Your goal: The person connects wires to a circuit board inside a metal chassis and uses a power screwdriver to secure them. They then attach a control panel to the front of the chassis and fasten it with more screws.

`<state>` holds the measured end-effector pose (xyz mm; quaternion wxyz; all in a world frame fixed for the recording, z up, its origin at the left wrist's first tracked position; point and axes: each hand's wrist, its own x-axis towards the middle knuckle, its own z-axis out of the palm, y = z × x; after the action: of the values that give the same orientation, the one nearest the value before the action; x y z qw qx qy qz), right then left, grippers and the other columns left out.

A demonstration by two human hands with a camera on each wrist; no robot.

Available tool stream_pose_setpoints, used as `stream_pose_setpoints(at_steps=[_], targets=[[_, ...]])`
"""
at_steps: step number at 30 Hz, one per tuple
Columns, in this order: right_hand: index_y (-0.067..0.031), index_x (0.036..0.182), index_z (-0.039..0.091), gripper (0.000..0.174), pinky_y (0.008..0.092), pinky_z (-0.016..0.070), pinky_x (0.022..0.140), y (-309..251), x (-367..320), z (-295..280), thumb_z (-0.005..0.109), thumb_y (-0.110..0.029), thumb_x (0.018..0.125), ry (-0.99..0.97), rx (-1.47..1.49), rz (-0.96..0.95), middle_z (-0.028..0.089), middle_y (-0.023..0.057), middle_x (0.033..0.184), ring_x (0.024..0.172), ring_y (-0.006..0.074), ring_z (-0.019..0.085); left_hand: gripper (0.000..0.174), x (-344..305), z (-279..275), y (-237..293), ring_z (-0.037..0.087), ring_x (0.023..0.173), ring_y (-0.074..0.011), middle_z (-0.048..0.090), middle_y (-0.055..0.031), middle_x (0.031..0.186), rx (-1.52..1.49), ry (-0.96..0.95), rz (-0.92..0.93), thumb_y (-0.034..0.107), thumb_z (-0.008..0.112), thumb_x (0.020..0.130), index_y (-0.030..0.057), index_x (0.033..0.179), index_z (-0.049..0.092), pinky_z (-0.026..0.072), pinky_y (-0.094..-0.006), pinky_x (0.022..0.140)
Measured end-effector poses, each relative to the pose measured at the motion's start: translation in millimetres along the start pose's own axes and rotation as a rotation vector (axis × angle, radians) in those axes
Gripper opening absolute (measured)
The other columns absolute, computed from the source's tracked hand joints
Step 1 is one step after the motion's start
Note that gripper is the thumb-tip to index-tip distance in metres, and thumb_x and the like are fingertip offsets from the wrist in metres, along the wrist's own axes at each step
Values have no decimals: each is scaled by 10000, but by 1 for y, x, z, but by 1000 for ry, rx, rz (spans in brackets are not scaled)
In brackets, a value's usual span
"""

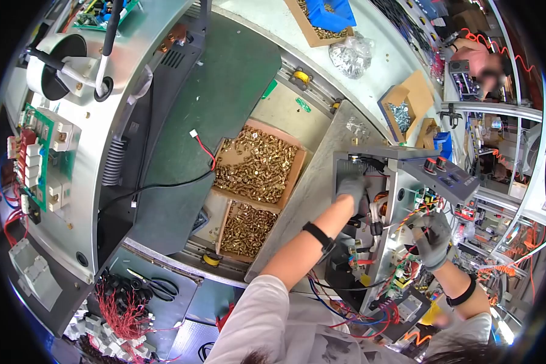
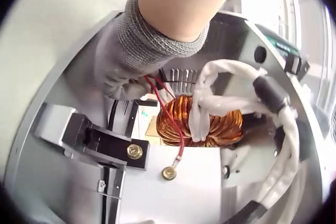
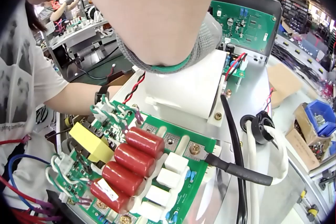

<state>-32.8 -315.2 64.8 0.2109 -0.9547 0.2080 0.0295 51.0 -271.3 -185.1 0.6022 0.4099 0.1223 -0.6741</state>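
Note:
My gloved left hand (image 1: 352, 187) reaches down into an open metal housing (image 1: 376, 151). In the left wrist view, its fingers bend down beside thin red wires (image 2: 167, 109), left of a copper-wound coil (image 2: 181, 121). The fingertips are hidden there, and I cannot tell whether they pinch anything. A red lead's terminal sits under a brass screw (image 2: 168, 173) on a white plate. Outside the housing, my gloved right hand (image 1: 432, 239) lies with fingers loosely spread by the side wall. In the right wrist view it is behind a white block (image 3: 181, 95), above a green board with red capacitors (image 3: 136, 158).
Cardboard boxes of brass screws (image 1: 258, 164) stand left of the housing. A second metal housing (image 1: 88, 151) fills the far left, with a loose black cable (image 1: 170, 189) across the green mat (image 1: 224, 73). Scissors (image 1: 158, 285) lie near red wires. Another person (image 1: 485, 64) works at the back right.

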Motion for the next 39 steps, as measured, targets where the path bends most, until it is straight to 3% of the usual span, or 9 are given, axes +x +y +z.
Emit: stream_pose_setpoints(at_steps=[4,7,9,12,16,20,25,33,39], targets=[[-16,733,596,64,284,387,671,-1,0,1,576,30,692,28,34,6,583,95,740,728,198,509,190,-24,-28,-31,501,589,-129,510,15,648,-577,168,-259,243,493,862,156,696,520,383,-268,547],[-13,731,594,62,285,388,670,-2,1,0,575,34,694,26,7,-9,583,98,744,726,202,514,263,-56,-52,-57,403,524,-134,380,23,570,-904,-108,56,270,487,869,158,635,444,339,-261,533],[-14,729,593,56,291,388,669,0,-1,1,581,32,699,26,11,12,584,96,745,722,204,513,336,-70,-66,-64,325,508,-140,282,18,554,-1055,-513,587,313,502,880,149,616,375,304,-267,527],[-14,729,593,51,296,382,656,2,-2,3,588,31,704,57,38,-16,580,92,739,707,206,505,383,-107,-89,-33,285,512,-140,259,19,556,-1121,-300,765,338,544,876,129,611,362,294,-279,539],[-57,711,613,46,316,384,613,-3,1,1,624,-31,674,93,-75,-47,624,82,730,635,241,510,210,-148,-131,15,416,546,-96,464,12,645,-269,174,793,252,597,871,103,746,519,359,-268,516],[-54,708,622,56,318,386,595,-5,1,1,614,-17,668,102,-40,-47,619,83,719,628,235,507,161,-192,-121,70,491,597,-96,532,5,715,4,267,832,210,623,851,60,878,571,398,-274,515],[-51,717,624,62,337,404,592,-5,0,-3,610,-31,659,156,-39,-102,599,99,706,637,260,521,187,-221,-90,107,523,594,-215,553,-71,709,972,431,1185,151,637,806,27,946,641,438,-303,578],[-78,742,666,87,355,423,588,4,-6,-2,622,-69,667,217,-27,-107,590,103,694,636,271,540,264,-194,-52,88,551,758,-209,581,-99,810,497,-11,1213,190,569,869,18,1068,580,436,-287,667],[-78,731,655,92,354,433,594,5,-7,-1,602,-80,656,238,5,-128,594,84,674,636,264,546,207,-149,-18,65,632,771,-281,643,-115,846,1157,219,707,239,546,878,166,1071,564,486,-358,665]])
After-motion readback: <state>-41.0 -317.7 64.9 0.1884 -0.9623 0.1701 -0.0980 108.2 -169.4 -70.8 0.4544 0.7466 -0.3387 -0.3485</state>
